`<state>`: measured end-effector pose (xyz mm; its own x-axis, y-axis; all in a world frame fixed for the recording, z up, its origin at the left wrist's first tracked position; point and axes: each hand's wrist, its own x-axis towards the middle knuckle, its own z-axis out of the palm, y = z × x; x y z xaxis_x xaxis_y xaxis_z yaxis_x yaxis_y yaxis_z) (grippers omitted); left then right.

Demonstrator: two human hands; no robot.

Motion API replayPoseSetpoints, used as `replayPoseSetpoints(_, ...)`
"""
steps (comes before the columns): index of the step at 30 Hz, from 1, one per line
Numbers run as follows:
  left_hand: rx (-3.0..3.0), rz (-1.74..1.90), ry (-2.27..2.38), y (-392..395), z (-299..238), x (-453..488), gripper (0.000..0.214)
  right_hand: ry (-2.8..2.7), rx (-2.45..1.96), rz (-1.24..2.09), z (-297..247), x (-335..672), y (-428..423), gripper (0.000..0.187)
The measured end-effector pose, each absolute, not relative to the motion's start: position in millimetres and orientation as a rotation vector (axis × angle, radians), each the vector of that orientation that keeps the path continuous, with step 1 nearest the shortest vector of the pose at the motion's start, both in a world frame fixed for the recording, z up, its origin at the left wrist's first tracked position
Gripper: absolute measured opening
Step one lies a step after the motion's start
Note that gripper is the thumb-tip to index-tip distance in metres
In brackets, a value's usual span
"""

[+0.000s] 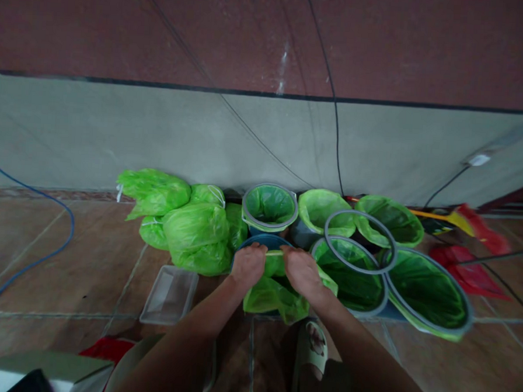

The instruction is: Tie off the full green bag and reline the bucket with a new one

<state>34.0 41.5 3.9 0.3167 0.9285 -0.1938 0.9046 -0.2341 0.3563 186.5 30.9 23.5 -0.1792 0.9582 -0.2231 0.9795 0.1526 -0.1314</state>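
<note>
Nearest to where I stand, a pale slipper [313, 345] rests on matt brown floor tiles [83, 257] with light joints. Beyond it, the person's left hand [249, 262] and right hand [301, 271] are both closed, gripping the edge of a green liner [276, 302]; a narrow strip of it is drawn straight between the fists, while the rest hangs below in soft, translucent folds. The liner is at the near side of a round blue bin [263, 239], whose far rim shows past the knuckles; how much film lies inside is hidden. The step in hand looks to be opening or spreading the liner at the bin; the next move would call for an even pull, as such thin film may tear or slip. To the left lies a shallow, clear plastic tray [168, 296], rectangular with rounded corners. To the right, a smooth grey ring [367, 272] lies across oval-looking lined bins, their film creased and glossy. Farther left, bulging green bags [196, 233] are heaped, crinkled and light-catching. Behind all stands a flat wall [159, 132], grey below, maroon above.
</note>
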Motion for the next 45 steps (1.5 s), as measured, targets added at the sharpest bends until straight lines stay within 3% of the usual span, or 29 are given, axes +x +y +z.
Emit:
replayPoseSetpoints(8, 2.197, 0.023, 1.823, 54.9, 2.5, 13.1, 0.03, 2.148, 2.022, -0.312, 21.9, 216.3, 38.1, 0.034)
replayPoseSetpoints(16, 2.159, -0.008, 1.905, 61.3, 1.8, 1.9, 0.03, 2.01, 1.984, -0.598, 25.8, 244.0, 42.8, 0.03)
replayPoseSetpoints(17, 2.165, -0.012, 1.895, 60.8, 1.6, 3.5, 0.031, 2.005, 2.006, -0.598, 25.6, 241.8, 41.0, 0.034)
replayPoseSetpoints(20, 2.199, -0.019, 1.842, 56.4, 0.6, 11.9, 0.032, 2.054, 2.124, -0.48, 23.1, 228.8, 35.8, 0.073)
replayPoseSetpoints(22, 2.23, -0.018, 1.793, 51.4, 0.1, 19.1, 0.032, 2.169, 2.142, -0.404, 20.9, 218.6, 33.7, 0.083)
replayPoseSetpoints(31, 2.309, -0.026, 1.643, 33.0, 3.8, 38.9, 0.032, 2.528, 1.872, -0.394, 17.6, 187.9, 31.7, 0.03)
replayPoseSetpoints(45, 2.012, -0.214, 1.986, 57.5, 8.8, 4.1, 0.034, 2.028, 2.121, -0.368, 32.6, 221.6, 47.5, 0.037)
